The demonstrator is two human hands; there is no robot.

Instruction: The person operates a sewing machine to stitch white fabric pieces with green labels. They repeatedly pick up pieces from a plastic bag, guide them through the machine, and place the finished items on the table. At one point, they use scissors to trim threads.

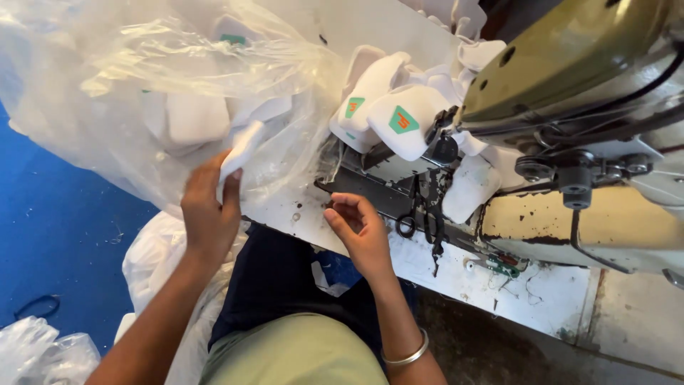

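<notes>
Up close, we see our left hand [209, 208] pinching a white padded piece [241, 151] between thumb and fingers, right against the big clear plastic bag [142, 85] stuffed with more white pieces. Our right hand [360, 232] hovers loosely curled and holds nothing, just above the edge of the white counter [513, 285]. Black scissors [420, 214] lie on the counter just beside it. Further back, 2 white pieces with green patches [399, 121] rest against the worn sewing machine [570, 107].
</notes>
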